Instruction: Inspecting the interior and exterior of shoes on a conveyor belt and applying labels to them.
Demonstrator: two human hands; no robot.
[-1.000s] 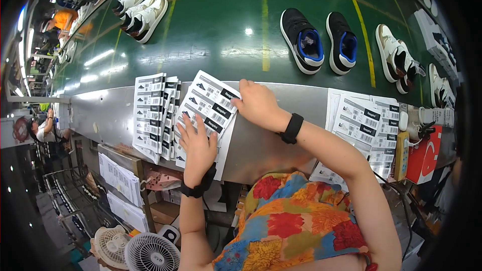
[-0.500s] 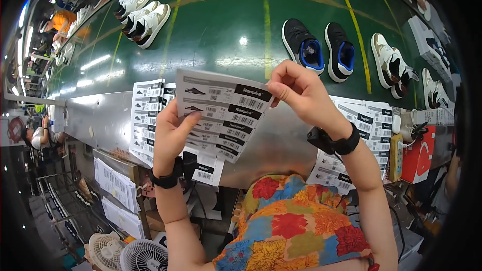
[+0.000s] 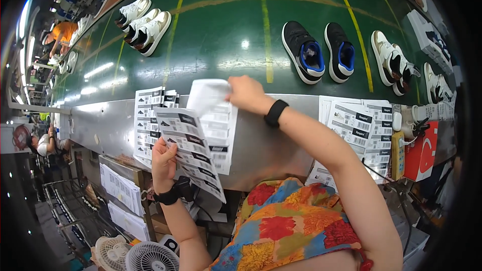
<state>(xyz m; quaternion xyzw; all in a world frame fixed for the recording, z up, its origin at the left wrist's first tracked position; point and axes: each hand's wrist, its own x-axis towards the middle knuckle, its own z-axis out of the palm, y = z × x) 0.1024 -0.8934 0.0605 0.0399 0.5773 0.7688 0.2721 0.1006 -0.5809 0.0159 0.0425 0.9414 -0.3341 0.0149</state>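
My left hand (image 3: 163, 163) grips a sheet of printed shoe labels (image 3: 188, 145) by its lower left side, thumb on top; the sheet is tilted above the metal ledge. My right hand (image 3: 246, 94) is closed on the edge of a white, curled paper (image 3: 206, 93), blurred by motion, just beyond that sheet. Whether this is a label or a whole sheet I cannot tell. Another label sheet (image 3: 223, 143) shows behind the held one, partly hidden. More label sheets (image 3: 145, 120) lie left of my left hand.
Across the green work surface (image 3: 216, 35) stand black shoes with blue lining (image 3: 304, 52), white shoes at left (image 3: 148, 30) and white-beige shoes at right (image 3: 386, 60). Label stacks (image 3: 354, 125) cover the right of the metal ledge (image 3: 276, 140), beside a red box (image 3: 422, 153). Fans (image 3: 150, 257) stand lower left.
My right hand has moved left from the sheet's upper right corner, now with a curled white paper. My left hand has lowered slightly, and its sheet is turned more steeply.
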